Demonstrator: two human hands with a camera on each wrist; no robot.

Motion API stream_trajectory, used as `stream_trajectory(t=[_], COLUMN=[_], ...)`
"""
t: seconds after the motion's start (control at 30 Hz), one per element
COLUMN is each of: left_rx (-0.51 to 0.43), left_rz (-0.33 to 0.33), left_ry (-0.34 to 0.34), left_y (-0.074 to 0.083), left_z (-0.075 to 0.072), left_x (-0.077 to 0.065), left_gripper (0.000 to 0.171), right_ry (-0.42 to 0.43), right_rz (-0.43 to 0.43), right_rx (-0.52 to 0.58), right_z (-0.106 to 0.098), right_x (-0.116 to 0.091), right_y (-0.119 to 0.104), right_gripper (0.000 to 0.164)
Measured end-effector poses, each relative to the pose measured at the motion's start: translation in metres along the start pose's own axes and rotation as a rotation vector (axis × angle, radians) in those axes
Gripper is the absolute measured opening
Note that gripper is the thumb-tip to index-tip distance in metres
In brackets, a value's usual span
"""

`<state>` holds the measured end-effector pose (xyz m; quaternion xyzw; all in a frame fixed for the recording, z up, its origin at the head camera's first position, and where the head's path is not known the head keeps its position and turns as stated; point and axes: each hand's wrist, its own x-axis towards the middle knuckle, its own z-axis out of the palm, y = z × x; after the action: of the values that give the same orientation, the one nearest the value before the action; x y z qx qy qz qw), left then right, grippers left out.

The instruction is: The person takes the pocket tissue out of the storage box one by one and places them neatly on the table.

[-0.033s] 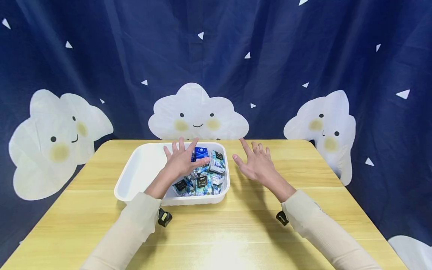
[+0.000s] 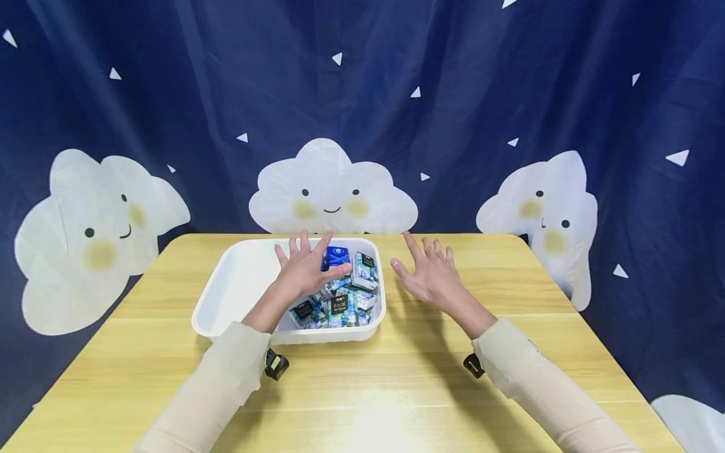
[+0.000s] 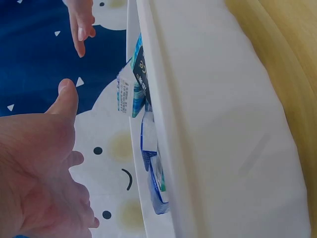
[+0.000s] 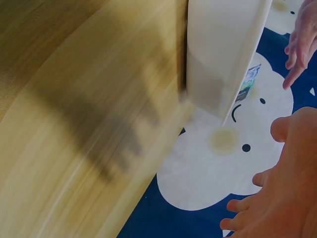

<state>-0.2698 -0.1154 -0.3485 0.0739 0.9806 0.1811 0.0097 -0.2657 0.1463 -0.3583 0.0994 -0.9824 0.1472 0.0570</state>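
Left hand (image 2: 306, 272): it is held above the white plastic tub (image 2: 233, 286), and the thumb is stretched over the packets (image 2: 342, 311).
Left fingers (image 2: 304, 242): they are spread wide.
Right hand (image 2: 435, 275): it is held over the bench (image 2: 362, 390), just beside the right end of the tub.
Right fingers (image 2: 413, 245): they are also spread wide; their shadow is cast on the bench, as is seen from the right wrist.
Tub position: it is placed left of the middle, near the far edge of the bench.
Packets position: they are gathered in a loose pile in the right half of the tub, and some are partly covered by the left hand in the head view.
Wrapping: a blue and green pattern with a black label is printed on several of them.
Dark blue packet (image 2: 338, 255): it is placed near the far wall of the tub.
Forearms: they are covered by beige sleeves (image 2: 206, 387).
Backdrop: a dark blue curtain (image 2: 362, 38) is hung behind, printed with white clouds (image 2: 333, 170) and small triangles.
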Motion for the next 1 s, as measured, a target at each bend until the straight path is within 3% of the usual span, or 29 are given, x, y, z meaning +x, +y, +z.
stream_trajectory(t=[0.67, 1.0], left_rx=[-0.008, 0.044], left_rz=[-0.003, -0.042], left_ry=[-0.030, -0.086], left_y=[-0.002, -0.020], left_z=[0.002, -0.010], left_x=[0.000, 0.006], left_gripper=[0.094, 0.097], right_ry=[-0.015, -0.070], right_rz=[0.008, 0.008], right_rx=[-0.003, 0.050], right_z=[0.005, 0.009], right_x=[-0.001, -0.001], right_y=[0.007, 0.001], right_gripper=[0.075, 0.077])
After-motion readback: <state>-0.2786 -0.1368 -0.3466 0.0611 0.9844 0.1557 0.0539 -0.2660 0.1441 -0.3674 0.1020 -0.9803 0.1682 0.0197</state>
